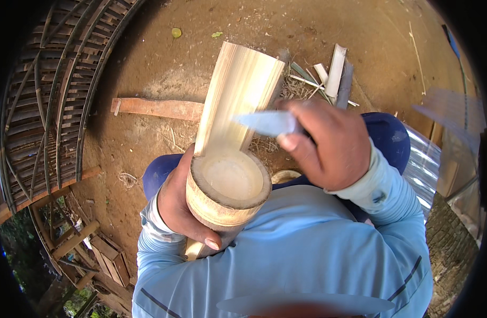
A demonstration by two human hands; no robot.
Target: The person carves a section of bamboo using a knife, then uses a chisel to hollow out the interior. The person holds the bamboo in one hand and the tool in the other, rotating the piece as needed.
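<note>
My left hand (175, 204) grips a thick bamboo section (222, 209) from its left side, close to my body, with the thumb along the near side. The section has a round, cup-like hollow end, and a long curved strip of its wall (242, 79) extends away from me beyond the rim. My right hand (331, 146) is closed round a knife, its handle mostly hidden in the fingers. The knife's blurred blade (267, 123) points left over the pale inner face of the strip; I cannot tell whether it touches.
A reddish-brown flat strip (158, 108) lies on the dirt ground to the left. Bamboo offcuts (336, 71) and shavings are scattered ahead to the right. A slatted bamboo structure (58, 100) stands at the left, with corrugated metal sheet (421, 169) at the right.
</note>
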